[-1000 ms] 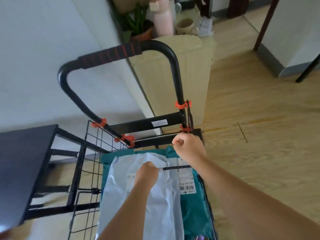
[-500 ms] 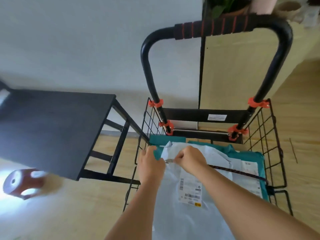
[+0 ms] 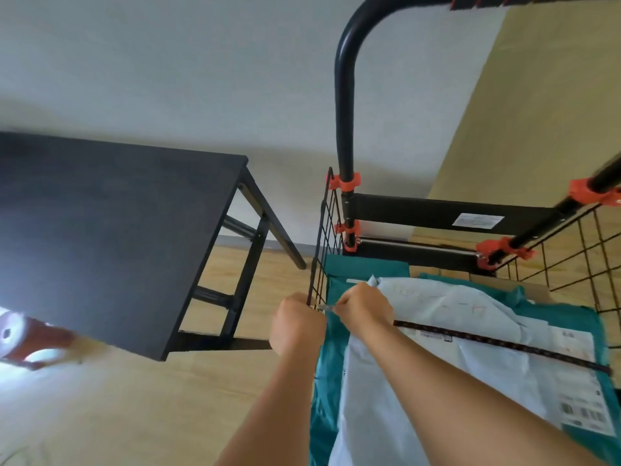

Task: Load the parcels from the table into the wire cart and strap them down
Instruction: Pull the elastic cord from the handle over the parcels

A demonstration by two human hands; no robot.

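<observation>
The black wire cart [image 3: 554, 260] with orange clips holds a pale grey parcel bag [image 3: 447, 334] on top of teal parcel bags [image 3: 366, 267]. A dark elastic strap [image 3: 497, 344] runs across the parcels from the right side to my right hand [image 3: 364, 309]. That hand pinches the strap's metal hook end at the cart's left wire wall [image 3: 322, 237]. My left hand [image 3: 295, 326] grips the top wire of that left wall, right beside the hook.
A black table [image 3: 111, 223] stands to the left of the cart, its top bare. A red-brown object [image 3: 20, 334] lies on the wooden floor under the table's near corner. A white wall and a beige cabinet side [image 3: 537, 105] stand behind the cart.
The view swung left. My right hand drew the strap's hook from the middle of the parcels over to the left wire wall, and my left hand moved from the parcel onto that wall.
</observation>
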